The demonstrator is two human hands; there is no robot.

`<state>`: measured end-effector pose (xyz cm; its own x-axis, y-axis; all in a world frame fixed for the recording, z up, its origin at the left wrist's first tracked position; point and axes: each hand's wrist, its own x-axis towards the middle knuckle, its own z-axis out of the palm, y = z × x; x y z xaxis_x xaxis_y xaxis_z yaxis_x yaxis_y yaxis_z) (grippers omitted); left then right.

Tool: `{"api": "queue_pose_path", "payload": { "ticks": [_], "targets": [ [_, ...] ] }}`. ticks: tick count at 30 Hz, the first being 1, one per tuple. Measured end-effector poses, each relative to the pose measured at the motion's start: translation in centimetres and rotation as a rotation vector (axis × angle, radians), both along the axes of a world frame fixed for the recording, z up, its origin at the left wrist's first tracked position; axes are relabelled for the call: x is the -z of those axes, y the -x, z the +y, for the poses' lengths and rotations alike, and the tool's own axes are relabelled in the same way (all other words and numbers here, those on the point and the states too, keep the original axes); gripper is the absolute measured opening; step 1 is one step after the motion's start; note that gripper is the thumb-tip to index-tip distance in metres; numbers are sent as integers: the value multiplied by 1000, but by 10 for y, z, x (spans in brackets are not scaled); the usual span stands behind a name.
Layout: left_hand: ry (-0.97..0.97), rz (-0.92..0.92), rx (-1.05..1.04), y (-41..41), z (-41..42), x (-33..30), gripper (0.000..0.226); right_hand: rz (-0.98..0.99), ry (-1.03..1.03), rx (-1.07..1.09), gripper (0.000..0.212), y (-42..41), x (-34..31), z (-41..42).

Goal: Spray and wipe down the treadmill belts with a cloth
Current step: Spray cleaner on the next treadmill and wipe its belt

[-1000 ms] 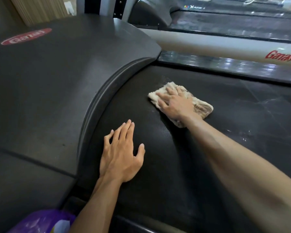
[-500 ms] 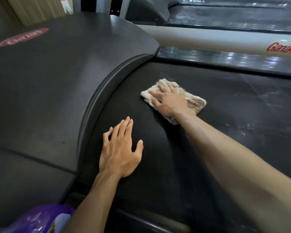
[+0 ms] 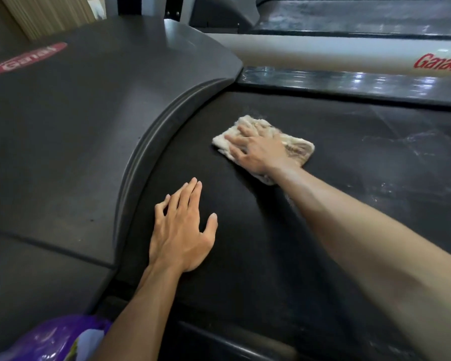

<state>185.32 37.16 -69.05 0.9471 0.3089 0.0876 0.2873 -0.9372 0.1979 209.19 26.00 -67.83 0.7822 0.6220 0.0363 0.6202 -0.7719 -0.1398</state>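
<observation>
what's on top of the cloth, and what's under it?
The right hand lies flat on the cloth, fingers straight. The cloth sits on the black treadmill belt. The belt surface beneath the cloth is covered, so its state there can't be seen.

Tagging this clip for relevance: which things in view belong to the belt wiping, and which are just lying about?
Part of the job:
- cloth, pressed flat under the right hand
- treadmill belt, with the left hand resting flat on it

Just lying about:
- purple plastic bag at the bottom edge
- neighbouring treadmill behind
</observation>
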Motion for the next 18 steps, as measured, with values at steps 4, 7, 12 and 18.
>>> {"api": "queue_pose_path", "payload": {
  "ticks": [4, 7, 12, 18],
  "targets": [
    [24, 3, -1, 2, 0, 0, 87, 30, -57, -269, 47, 49, 3, -22],
    [11, 6, 4, 1, 1, 1, 86, 80, -89, -249, 50, 50, 5, -73],
    [48, -4, -24, 3, -3, -7, 87, 69, -49, 57, 46, -32, -3, -48],
    [227, -126, -139, -71, 7, -24, 63, 24, -25, -298, 47, -4, 6, -30]
  ]
}}
